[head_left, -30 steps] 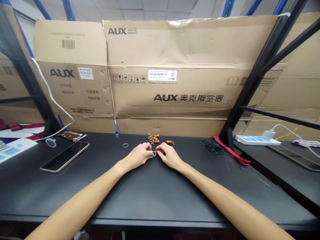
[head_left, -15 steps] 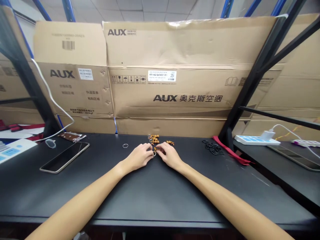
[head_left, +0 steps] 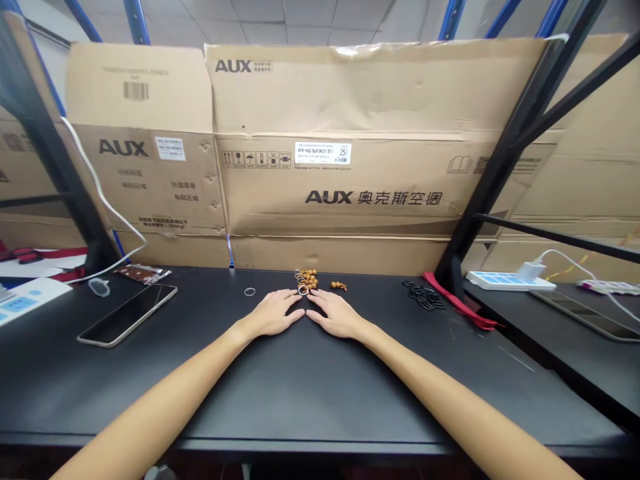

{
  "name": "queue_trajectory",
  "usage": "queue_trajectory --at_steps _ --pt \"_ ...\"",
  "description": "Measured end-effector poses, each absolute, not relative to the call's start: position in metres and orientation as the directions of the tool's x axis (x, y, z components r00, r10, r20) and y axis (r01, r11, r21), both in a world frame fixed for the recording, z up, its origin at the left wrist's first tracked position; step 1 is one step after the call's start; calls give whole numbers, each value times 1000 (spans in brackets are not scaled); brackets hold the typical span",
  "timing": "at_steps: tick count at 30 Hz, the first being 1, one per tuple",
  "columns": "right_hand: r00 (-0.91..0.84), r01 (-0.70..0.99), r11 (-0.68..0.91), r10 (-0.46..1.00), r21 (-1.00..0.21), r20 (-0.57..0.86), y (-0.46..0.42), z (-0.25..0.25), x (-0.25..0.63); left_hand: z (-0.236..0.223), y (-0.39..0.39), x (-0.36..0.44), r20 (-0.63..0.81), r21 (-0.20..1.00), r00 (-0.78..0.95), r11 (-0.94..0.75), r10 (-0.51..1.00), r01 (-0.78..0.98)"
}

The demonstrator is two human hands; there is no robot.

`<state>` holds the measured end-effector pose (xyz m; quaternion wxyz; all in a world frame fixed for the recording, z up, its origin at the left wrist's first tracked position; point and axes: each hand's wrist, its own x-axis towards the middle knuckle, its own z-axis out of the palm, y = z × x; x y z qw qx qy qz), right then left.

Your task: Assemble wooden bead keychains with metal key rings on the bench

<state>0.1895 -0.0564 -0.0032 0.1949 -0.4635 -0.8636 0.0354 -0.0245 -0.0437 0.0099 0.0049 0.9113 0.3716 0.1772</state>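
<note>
Two hands flat on the black table (head_left: 320, 400), left hand (head_left: 273, 315) and right hand (head_left: 337, 315) both open, holding nothing, fingertips almost touching. Small metal ring (head_left: 303, 290) sits just past them, right against a pile of wooden beads (head_left: 309, 278); another ring (head_left: 250, 291) lies off left.

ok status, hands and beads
Left hand and right hand flat on the black tabletop, empty. Small ring just ahead of them, by wooden beads. Nothing in the way.

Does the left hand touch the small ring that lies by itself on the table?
Apart. The head view shows dark table between the left hand and the ring.
</note>
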Motion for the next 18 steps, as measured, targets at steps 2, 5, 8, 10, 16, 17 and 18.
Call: queue_trajectory --at_steps 2,5,8,10,16,17,18 --pt "-501 793 553 831 -256 243 -55 -4 191 8 -40 -27 281 149 660 -711 697 687" --pt "-497 805 528 849 -271 177 -56 -3 192 7 -38 -28 223 168 650 -685 727 709" --pt "-481 819 503 864 -275 148 -58 -1 192 8 -37 -30 171 184 641 -663 748 725" --pt "-475 824 494 869 -277 139 -58 0 193 9 -36 -31 147 188 632 -649 761 737" --pt "-423 860 434 901 -269 100 -56 3 197 10 -35 -34 133 174 624 -638 770 750" --pt "-411 866 422 906 -268 97 -56 3 198 10 -35 -34 135 174 623 -637 771 751" --pt "-403 870 414 910 -268 98 -55 3 198 9 -36 -33 136 174 621 -636 772 752"
